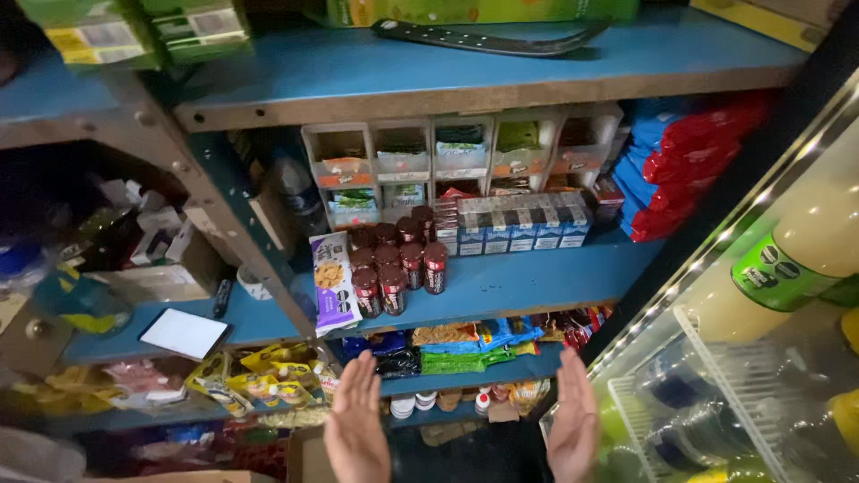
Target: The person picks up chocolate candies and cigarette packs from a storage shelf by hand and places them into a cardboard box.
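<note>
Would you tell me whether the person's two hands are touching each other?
Apart. The head view shows the left hand and right hand raised open with a wide gap between them, shelf goods visible through it.

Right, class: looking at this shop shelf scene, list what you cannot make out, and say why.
- Left hand and right hand: wrists cut off by the head view's bottom edge.
- Small drawers: contents too small and dim to tell.
- Rear dark jars: hidden behind the front ones.
- Bottom shelf goods: partly hidden by the shelf edge, in shadow.
- Fridge bottles: blurred by glass glare.
</note>
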